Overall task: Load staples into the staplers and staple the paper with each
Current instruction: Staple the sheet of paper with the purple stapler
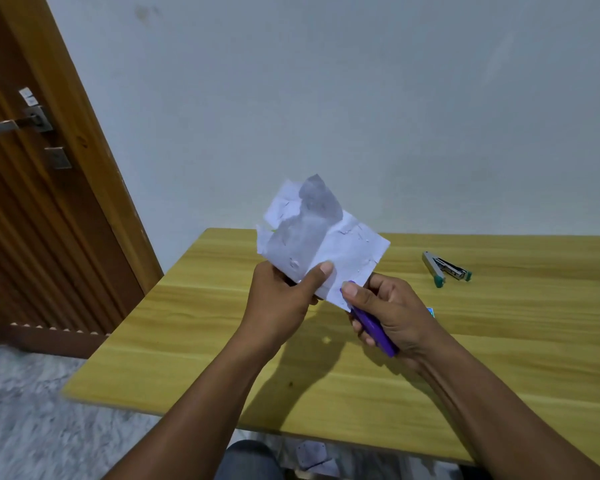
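My left hand (284, 296) pinches a crumpled, folded white paper (326, 237) at its lower edge and holds it up above the wooden table (187, 341). My right hand (388, 310) grips a purple stapler (374, 329), its front end at the paper's lower right corner, my thumb pressing on top. A second stapler (445, 268), metal with green ends, lies open on the table to the right, away from both hands. A small blue box (430, 311) peeks out behind my right hand.
The table stands against a pale wall. A brown wooden door (32, 202) with a metal handle is at the left. Paper scraps (312, 457) lie on the marbled floor under the table's near edge.
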{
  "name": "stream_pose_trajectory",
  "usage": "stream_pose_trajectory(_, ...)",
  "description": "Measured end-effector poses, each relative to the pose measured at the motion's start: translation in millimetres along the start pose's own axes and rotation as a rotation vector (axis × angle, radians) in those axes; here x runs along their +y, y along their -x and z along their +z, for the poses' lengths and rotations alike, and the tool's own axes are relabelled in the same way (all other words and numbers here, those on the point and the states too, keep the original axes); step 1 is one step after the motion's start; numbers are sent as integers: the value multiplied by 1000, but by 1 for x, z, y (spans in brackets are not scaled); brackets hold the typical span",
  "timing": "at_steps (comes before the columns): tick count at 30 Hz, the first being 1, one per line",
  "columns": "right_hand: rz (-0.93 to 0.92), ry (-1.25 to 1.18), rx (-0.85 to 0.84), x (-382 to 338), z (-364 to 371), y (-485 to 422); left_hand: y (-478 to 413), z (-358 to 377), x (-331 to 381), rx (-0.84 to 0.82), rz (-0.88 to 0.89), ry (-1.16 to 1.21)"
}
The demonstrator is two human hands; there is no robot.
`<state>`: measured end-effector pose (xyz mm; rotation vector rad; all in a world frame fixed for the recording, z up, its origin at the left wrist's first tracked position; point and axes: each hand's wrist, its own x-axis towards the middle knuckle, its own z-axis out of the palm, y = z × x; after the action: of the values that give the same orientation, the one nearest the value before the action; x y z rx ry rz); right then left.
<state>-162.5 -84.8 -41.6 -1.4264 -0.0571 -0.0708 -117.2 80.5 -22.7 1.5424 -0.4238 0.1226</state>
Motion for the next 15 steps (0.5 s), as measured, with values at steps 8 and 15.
stream_pose_trajectory(8, 124, 311, 214, -6, -26, -25, -20, -11, -40, 290, -289, 8)
stream_pose_trajectory(15, 273, 1019, 457, 10, -74, -92, -41, -17, -90, 491, -464, -334)
